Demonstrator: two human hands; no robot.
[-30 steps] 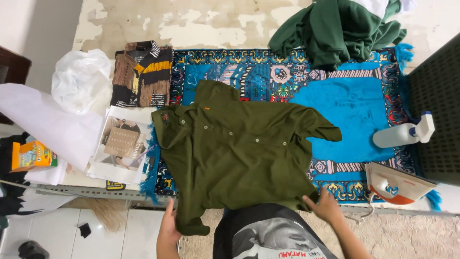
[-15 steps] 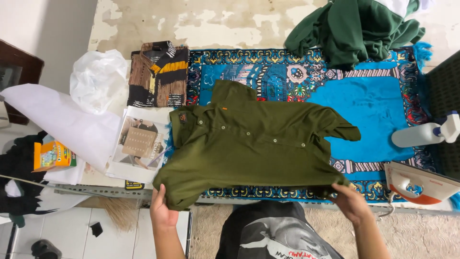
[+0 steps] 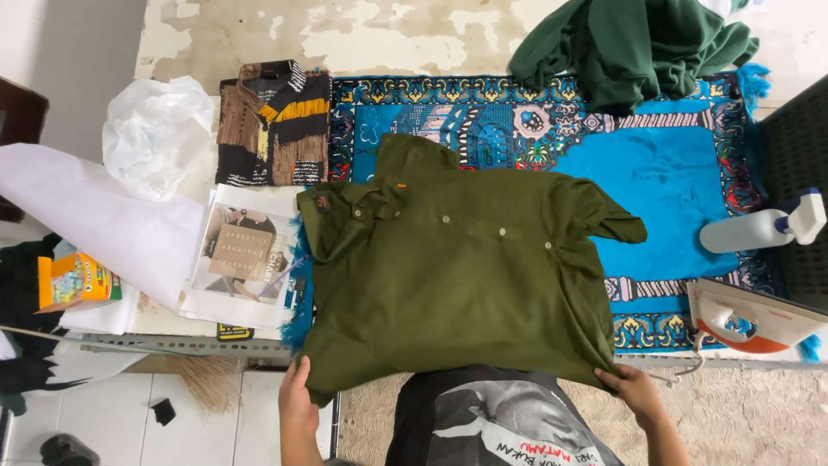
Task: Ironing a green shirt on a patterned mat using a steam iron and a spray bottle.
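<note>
Olive shirt [image 3: 457,285] lies buttoned and spread on blue mat [image 3: 673,181]; left hand [image 3: 295,399] and right hand [image 3: 634,388] each grip its hem; folding not begun.

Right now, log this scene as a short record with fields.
Surface: blue patterned mat
Main item: olive green shirt lying flat, buttons up, collar to the left
Left hand: grips the shirt's near left edge
Right hand: grips the shirt's near right corner
Right of shirt: iron, white spray bottle
Far side: folded brown striped shirt, dark green cloth pile
Left: white plastic bag
</note>
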